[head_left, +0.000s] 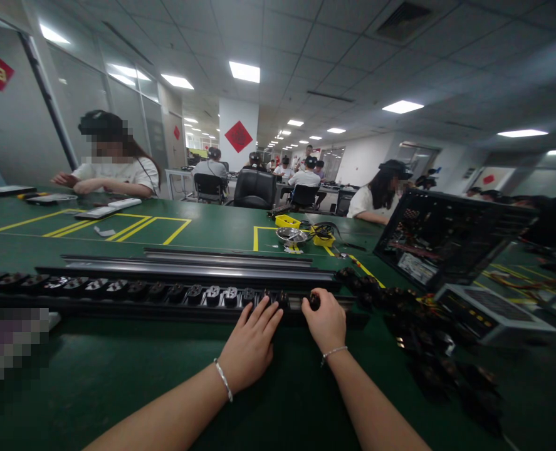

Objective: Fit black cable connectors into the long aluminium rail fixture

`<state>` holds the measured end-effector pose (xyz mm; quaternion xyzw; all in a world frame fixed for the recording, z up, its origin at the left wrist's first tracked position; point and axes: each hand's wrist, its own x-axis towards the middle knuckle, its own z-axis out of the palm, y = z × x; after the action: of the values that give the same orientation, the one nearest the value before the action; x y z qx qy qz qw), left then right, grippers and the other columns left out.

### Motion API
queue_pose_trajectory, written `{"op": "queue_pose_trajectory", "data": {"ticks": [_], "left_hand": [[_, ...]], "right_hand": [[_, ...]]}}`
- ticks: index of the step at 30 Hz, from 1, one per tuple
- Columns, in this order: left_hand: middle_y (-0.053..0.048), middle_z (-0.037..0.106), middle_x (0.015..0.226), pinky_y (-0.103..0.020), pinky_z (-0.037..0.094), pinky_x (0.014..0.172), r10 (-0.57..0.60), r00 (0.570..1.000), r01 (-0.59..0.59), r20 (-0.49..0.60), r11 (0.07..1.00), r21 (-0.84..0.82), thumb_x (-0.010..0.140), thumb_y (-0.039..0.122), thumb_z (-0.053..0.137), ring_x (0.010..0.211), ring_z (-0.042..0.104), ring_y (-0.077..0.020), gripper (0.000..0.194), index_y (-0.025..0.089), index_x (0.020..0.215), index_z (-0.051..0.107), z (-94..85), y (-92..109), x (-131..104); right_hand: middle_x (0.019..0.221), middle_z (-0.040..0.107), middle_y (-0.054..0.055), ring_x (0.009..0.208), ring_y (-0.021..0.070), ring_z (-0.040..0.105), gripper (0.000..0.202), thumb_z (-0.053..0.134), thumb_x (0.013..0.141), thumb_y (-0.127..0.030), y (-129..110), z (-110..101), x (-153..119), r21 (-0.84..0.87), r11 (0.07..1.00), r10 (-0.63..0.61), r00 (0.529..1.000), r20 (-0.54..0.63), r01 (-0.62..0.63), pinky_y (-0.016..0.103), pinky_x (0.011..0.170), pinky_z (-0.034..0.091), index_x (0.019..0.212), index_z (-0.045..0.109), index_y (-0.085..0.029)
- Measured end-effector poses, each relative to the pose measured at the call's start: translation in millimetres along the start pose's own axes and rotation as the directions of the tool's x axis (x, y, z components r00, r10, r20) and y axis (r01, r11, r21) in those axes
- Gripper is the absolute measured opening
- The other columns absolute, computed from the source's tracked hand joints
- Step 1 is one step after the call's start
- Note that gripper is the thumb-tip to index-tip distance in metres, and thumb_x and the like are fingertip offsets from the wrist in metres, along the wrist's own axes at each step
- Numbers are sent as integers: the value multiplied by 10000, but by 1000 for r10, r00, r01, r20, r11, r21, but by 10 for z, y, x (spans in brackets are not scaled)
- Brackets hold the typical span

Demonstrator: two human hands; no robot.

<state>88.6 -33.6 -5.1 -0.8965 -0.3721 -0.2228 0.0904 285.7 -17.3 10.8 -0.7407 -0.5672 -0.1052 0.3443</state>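
Left hand (pixel 251 344) flat, fingers slightly parted, on the socket row (pixel 195 293); right hand (pixel 328 322) pinching a black socket (pixel 314 302) toward the black rail's (pixel 165 314) right end. Filling that rail, apparently; squaring the socket up comes next, I'd judge. Beyond the rail, a steel bowl (pixel 291 235).

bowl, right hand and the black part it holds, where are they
Bowl (pixel 291 240): head view, front wall
Right hand (pixel 328 324): head view, back of hand
Black part (pixel 314 302): head view, visible side
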Motion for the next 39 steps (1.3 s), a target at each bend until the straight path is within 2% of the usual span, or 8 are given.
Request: {"op": "queue_pose_trajectory", "data": {"ticks": [7,13,15,23,32,39], "left_hand": [[-3,330,1466,-439,175,1109,4,1000,-4,-19,1000,24,809,195,440,1375,161,-222,592,221,1389,325,7,1,-2],[-52,457,1354,-411,328,1006,-95,995,95,-16,995,36,819,210,438,1216,387,-236,560,241,1373,359,-40,70,-6],[-56,476,1322,-419,366,952,-130,992,130,-6,991,34,815,190,431,1167,416,-242,570,258,1375,353,-54,84,-11],[-68,449,1331,-441,347,981,-160,987,160,-20,987,24,804,182,448,1194,374,-260,604,261,1390,323,6,85,-31],[-73,458,1320,-440,339,997,-189,982,189,-16,982,24,787,168,461,1197,377,-262,594,244,1368,361,34,57,7],[-73,466,1318,-441,342,986,-168,986,168,-9,985,28,800,198,458,1193,384,-261,581,252,1369,360,27,1,12]], "right_hand": [[858,619,44,847,185,555,230,491,767,-339,57,-7,12,-27,999,17,1000,-12,-17,303,774,348,922,581,-194],[899,609,49,875,187,545,238,474,786,-337,53,14,-7,-65,998,0,1000,-7,-1,305,764,334,953,564,-194],[915,605,52,883,189,541,241,462,796,-338,56,28,-15,-78,997,2,1000,-3,-2,306,757,329,963,558,-194],[931,594,55,870,182,532,251,443,811,-335,78,75,-18,-83,996,-11,1000,-24,9,298,739,316,977,559,-188],[937,602,57,879,188,539,249,438,819,-344,24,99,34,-85,996,12,1000,-6,-12,302,733,315,975,560,-193],[974,603,72,918,200,542,284,449,809,-336,17,92,37,-81,997,13,1000,-6,-14,311,755,338,1025,563,-190]]}}
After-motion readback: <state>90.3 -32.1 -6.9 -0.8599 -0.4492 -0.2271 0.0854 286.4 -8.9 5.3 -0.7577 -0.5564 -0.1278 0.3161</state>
